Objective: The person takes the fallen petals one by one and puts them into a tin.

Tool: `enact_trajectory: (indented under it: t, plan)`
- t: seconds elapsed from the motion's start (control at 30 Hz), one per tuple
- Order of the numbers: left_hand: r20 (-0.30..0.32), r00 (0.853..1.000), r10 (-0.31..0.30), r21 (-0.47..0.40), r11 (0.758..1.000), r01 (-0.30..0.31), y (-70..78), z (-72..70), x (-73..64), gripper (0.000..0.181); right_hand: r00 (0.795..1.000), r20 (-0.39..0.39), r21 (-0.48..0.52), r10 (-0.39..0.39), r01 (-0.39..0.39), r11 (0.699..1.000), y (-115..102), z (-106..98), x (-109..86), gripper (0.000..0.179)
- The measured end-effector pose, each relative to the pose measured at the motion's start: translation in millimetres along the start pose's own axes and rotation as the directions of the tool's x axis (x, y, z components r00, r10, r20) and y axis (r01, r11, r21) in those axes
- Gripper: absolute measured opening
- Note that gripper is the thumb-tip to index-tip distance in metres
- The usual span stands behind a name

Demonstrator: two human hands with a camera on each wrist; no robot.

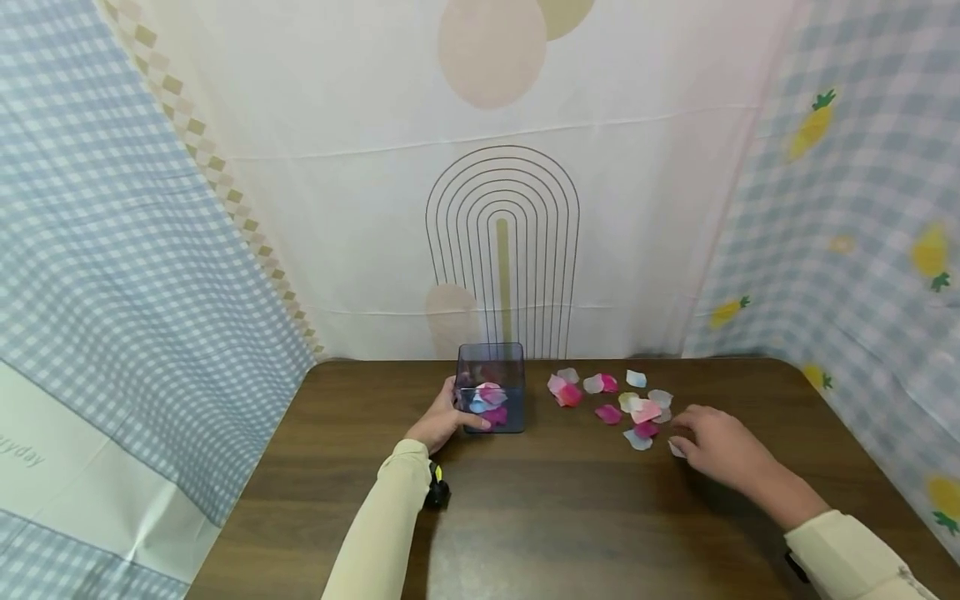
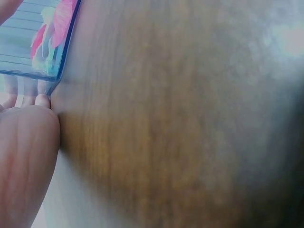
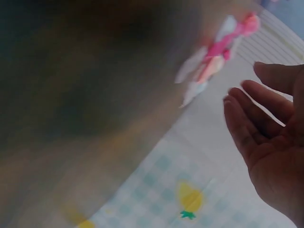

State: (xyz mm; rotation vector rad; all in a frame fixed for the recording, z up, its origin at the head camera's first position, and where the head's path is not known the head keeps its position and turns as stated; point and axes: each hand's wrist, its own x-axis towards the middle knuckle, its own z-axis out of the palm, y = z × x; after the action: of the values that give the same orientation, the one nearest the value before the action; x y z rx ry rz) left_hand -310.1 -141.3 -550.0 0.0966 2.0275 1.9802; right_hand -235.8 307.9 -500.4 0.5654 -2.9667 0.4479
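Note:
My left hand (image 1: 441,421) grips a clear bluish plastic box (image 1: 512,421) at its left side, thumb across the front and fingers round the side. Inside the box lie pink, white and pale blue artificial petals (image 1: 491,398); a few petals (image 2: 61,23) show through its wall in the left wrist view. My right hand (image 1: 716,443) hovers at the right of a loose petal pile (image 1: 645,410), with a whitish petal (image 1: 677,448) at its fingertips in the head view. In the right wrist view its thumb and loosely bent fingers (image 3: 235,118) stand apart, nothing visible between them.
More petals (image 1: 566,392) lie on the brown wooden table (image 1: 540,517) between the box and the pile, with a light blue petal (image 1: 636,378) near the back edge. A patterned cloth (image 1: 360,250) hangs behind the table, and checked cloths hang at both sides.

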Motion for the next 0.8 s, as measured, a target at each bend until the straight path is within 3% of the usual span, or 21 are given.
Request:
enact_trajectory:
  t: [0.2, 0.27, 0.43, 0.53, 0.8]
  plan:
    - [-0.012, 1.0, -0.002, -0.011, 1.0, 0.002, -0.8, 1.4, 1.7, 0.107, 0.988, 0.155, -0.057, 0.006, 0.003, 0.998, 14.1, 10.1, -7.8, 0.032]
    - [-0.008, 1.0, 0.004, -0.01, 1.0, -0.004, -1.2, 1.6, 1.9, 0.107, 0.987, 0.159, -0.08, -0.019, 0.032, 0.996, 16.2, 15.6, -7.6, 0.031]
    - [-0.013, 1.0, 0.009, -0.006, 1.0, -0.009, -2.0, 1.1, 2.0, 0.107, 0.989, 0.035, -0.156, -0.142, 0.146, 0.977, 19.4, 31.9, -1.8, 0.006]
    - [-0.014, 1.0, 0.007, -0.003, 1.0, -0.007, -1.7, 0.8, 1.4, 0.106, 0.983, -0.021, -0.216, -0.182, 0.174, 0.961, 18.9, 36.5, 3.6, 0.011]
    - [0.003, 1.0, 0.005, -0.003, 1.0, -0.005, -1.2, 1.2, 0.7, 0.106, 0.982, -0.079, -0.22, -0.17, 0.149, 0.964, 15.2, 38.7, 7.6, 0.009]
